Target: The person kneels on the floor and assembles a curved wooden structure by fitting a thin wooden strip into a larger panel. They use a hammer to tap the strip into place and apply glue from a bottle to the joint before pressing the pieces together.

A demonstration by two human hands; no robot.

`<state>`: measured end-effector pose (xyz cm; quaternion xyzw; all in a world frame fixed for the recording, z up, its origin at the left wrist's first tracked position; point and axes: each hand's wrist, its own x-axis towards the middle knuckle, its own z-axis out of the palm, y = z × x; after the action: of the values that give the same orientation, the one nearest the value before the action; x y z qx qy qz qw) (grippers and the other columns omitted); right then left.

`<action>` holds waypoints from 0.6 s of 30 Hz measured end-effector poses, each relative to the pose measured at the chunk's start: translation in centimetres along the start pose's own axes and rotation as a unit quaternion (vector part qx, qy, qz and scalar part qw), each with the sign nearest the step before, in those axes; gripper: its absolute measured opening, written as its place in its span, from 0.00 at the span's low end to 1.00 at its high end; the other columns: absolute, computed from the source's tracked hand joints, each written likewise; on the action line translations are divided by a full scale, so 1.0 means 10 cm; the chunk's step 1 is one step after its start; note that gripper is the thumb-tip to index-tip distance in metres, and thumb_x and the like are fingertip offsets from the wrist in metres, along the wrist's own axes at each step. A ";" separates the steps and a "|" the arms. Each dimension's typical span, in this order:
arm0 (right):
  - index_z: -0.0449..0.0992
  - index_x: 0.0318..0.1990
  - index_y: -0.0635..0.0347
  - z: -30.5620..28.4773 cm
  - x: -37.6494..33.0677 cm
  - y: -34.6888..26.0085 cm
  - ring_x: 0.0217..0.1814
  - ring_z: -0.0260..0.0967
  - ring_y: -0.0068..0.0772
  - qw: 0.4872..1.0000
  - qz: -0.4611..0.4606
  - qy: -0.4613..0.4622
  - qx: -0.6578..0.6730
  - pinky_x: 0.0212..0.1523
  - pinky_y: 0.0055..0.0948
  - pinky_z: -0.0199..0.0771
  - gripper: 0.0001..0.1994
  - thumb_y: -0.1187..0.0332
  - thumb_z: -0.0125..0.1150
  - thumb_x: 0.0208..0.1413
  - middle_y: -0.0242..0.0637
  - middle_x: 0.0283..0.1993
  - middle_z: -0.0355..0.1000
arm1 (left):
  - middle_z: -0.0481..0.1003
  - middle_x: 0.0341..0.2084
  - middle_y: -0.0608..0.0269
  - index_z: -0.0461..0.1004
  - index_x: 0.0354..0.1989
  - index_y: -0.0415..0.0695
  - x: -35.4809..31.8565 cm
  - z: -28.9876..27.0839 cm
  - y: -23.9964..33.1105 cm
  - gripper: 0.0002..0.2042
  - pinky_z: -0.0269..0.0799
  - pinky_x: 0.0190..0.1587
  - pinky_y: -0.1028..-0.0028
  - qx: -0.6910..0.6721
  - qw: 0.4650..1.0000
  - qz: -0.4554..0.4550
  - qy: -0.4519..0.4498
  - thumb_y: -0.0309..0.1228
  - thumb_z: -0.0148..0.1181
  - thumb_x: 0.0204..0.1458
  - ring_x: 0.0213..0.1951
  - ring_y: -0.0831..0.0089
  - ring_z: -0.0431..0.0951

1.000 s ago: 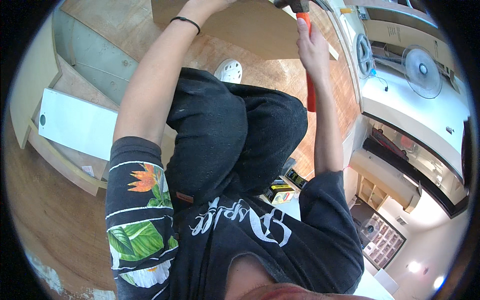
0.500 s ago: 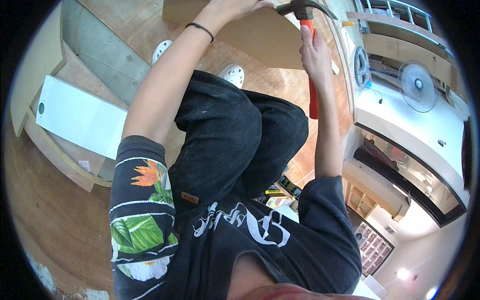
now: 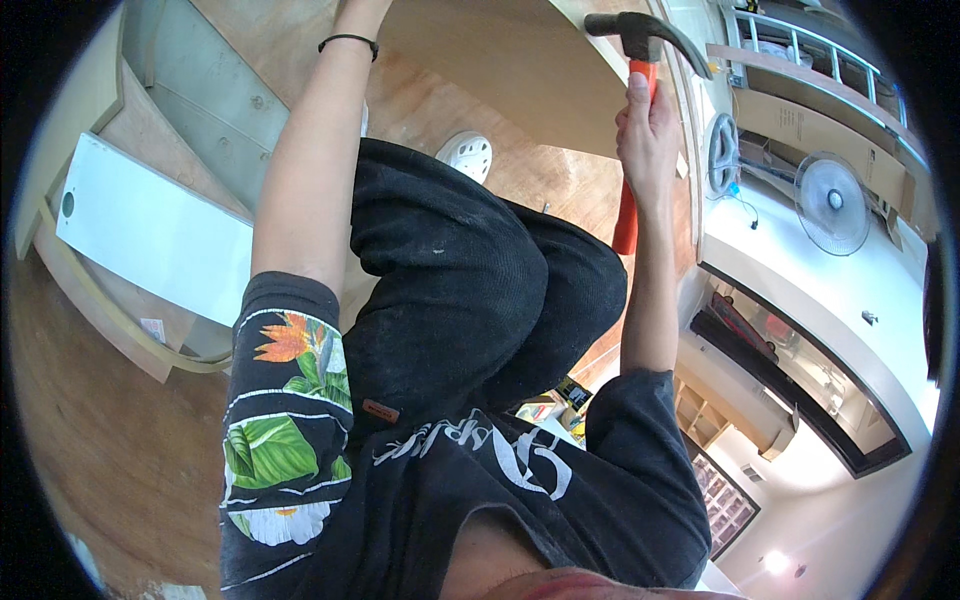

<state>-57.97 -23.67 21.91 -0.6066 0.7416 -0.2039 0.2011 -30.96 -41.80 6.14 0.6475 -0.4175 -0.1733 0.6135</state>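
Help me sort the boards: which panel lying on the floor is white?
The flat white panel at the person's left, with a round hole near one end; the panel under the hammer is bare tan wood.

Orange-handled hammer [image 3: 632, 150] with dark head, pale tan wooden board [image 3: 520, 70], white panel [image 3: 150, 235], black wristband [image 3: 348, 41]

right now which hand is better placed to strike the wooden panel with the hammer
Right. The right hand already grips the hammer by its orange handle, head raised beside the wooden panel. The left hand is out of frame past the top edge; only its forearm and wristband show, reaching toward the panel.
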 end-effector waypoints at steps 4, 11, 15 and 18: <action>0.71 0.40 0.64 0.01 -0.01 -0.04 0.27 0.72 0.36 0.999 0.014 -0.021 -0.038 0.33 0.37 0.71 0.28 0.42 0.44 0.71 0.43 0.24 0.72 | 0.70 0.51 0.40 0.61 0.59 0.32 0.05 0.01 -0.09 0.41 0.67 0.61 0.55 -0.166 0.984 -0.013 -0.065 0.50 0.74 0.47 0.56 0.48 0.71; 0.71 0.40 0.63 0.01 0.03 -0.16 0.28 0.72 0.32 0.999 0.017 -0.015 -0.035 0.32 0.36 0.70 0.28 0.42 0.45 0.71 0.40 0.23 0.70 | 0.68 0.52 0.38 0.61 0.57 0.34 0.12 0.05 -0.19 0.38 0.64 0.61 0.52 -0.087 0.994 0.036 -0.055 0.49 0.73 0.48 0.57 0.47 0.67; 0.71 0.40 0.63 0.04 0.09 -0.24 0.27 0.71 0.30 0.998 0.016 -0.042 -0.053 0.31 0.36 0.70 0.28 0.42 0.45 0.71 0.37 0.23 0.70 | 0.65 0.54 0.36 0.59 0.59 0.33 0.10 0.09 -0.22 0.41 0.61 0.63 0.51 -0.084 0.994 0.017 -0.074 0.51 0.72 0.48 0.59 0.46 0.64; 0.72 0.40 0.62 0.07 0.11 -0.29 0.26 0.71 0.28 0.999 0.003 -0.027 -0.027 0.30 0.34 0.70 0.29 0.41 0.45 0.71 0.36 0.23 0.69 | 0.65 0.55 0.35 0.58 0.61 0.32 0.08 0.10 -0.19 0.43 0.60 0.65 0.51 -0.067 0.995 0.015 -0.071 0.53 0.71 0.48 0.60 0.44 0.63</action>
<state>-55.42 -25.31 22.83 -0.6147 0.7433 -0.1665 0.2049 -30.57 -43.24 4.36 0.5845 -0.4575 -0.2374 0.6267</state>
